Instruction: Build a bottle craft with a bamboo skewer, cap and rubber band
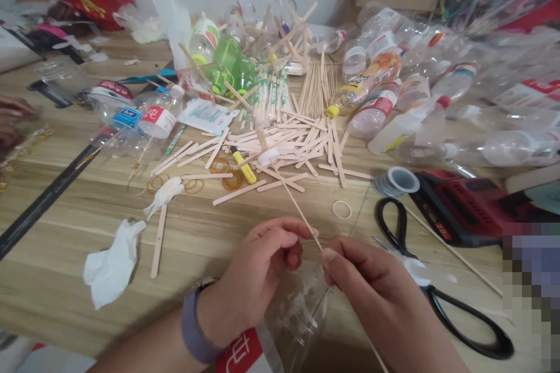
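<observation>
My left hand and my right hand meet low in the middle, both pinched on a thin wooden skewer. The skewer slants up and left to a white bottle cap with a flat stick through it. A small dark band sits on the skewer between my fingertips. A clear plastic bottle with a red label lies under my hands, close to my body. My left wrist wears a purple band.
A heap of flat craft sticks and skewers covers the table centre, with many empty plastic bottles behind. Black scissors, a tape roll, a red tool, rubber bands, crumpled tissue. Another person's hand shows far left.
</observation>
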`<action>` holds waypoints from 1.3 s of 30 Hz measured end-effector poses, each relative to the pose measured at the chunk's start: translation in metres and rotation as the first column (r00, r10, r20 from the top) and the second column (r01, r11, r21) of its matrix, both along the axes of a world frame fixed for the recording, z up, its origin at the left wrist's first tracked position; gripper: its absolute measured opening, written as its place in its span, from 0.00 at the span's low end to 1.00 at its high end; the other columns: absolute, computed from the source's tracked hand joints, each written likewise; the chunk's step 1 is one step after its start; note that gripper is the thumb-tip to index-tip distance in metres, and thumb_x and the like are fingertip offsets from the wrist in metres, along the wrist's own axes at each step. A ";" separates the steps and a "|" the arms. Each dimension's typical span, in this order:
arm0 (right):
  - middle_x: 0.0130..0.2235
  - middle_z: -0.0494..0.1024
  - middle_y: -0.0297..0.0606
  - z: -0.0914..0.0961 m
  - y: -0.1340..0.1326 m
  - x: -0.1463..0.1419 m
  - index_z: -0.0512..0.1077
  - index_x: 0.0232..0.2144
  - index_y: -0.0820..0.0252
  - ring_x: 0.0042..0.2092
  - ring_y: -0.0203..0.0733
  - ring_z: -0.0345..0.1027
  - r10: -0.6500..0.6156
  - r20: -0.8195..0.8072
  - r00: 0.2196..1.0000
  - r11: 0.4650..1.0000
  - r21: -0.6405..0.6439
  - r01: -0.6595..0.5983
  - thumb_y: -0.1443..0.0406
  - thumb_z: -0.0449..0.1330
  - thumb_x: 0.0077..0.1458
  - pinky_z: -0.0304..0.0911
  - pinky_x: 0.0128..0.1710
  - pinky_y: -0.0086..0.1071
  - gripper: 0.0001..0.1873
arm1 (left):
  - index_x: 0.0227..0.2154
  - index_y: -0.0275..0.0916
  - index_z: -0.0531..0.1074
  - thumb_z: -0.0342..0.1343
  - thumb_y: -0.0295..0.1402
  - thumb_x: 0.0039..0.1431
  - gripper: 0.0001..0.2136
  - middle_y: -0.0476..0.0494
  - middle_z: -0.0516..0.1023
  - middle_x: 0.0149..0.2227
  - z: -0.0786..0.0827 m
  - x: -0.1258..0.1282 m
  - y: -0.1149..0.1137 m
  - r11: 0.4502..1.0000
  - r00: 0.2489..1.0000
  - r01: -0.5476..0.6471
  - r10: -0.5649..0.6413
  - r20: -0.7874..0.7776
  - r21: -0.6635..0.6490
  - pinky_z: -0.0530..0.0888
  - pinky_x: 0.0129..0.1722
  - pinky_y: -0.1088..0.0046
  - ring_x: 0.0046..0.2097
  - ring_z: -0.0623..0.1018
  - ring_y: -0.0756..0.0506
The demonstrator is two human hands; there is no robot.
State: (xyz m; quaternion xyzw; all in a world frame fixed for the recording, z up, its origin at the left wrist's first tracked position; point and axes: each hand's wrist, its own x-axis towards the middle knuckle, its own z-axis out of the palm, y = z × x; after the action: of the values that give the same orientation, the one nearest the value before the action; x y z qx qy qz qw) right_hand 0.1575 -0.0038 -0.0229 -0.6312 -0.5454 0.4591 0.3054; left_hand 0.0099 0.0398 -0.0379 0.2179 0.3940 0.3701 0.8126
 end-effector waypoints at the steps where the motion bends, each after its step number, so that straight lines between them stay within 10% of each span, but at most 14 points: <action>1: 0.20 0.57 0.28 0.001 0.000 0.000 0.59 0.18 0.57 0.23 0.33 0.53 -0.001 0.001 1.000 1.000 0.002 0.001 0.58 0.50 0.58 0.52 0.22 0.26 0.18 | 0.26 0.36 0.78 0.57 0.30 0.44 0.07 0.51 0.66 0.19 0.001 0.000 0.000 1.000 1.000 -0.001 0.001 -0.001 0.001 0.60 0.30 0.74 0.26 0.64 0.51; 39: 0.19 0.55 0.28 0.001 0.002 -0.001 0.57 0.17 0.56 0.22 0.33 0.52 -0.008 0.033 0.999 1.000 0.010 0.008 0.58 0.49 0.58 0.52 0.21 0.26 0.18 | 0.25 0.35 0.78 0.56 0.29 0.43 0.07 0.51 0.67 0.19 0.002 0.000 0.001 0.999 1.000 0.020 -0.021 -0.015 -0.032 0.59 0.29 0.74 0.26 0.64 0.51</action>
State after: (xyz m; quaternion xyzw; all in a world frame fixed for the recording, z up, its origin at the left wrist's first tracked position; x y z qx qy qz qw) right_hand 0.1565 -0.0018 -0.0223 -0.6395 -0.5501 0.4448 0.3011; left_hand 0.0094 0.0410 -0.0358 0.2118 0.4040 0.3539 0.8165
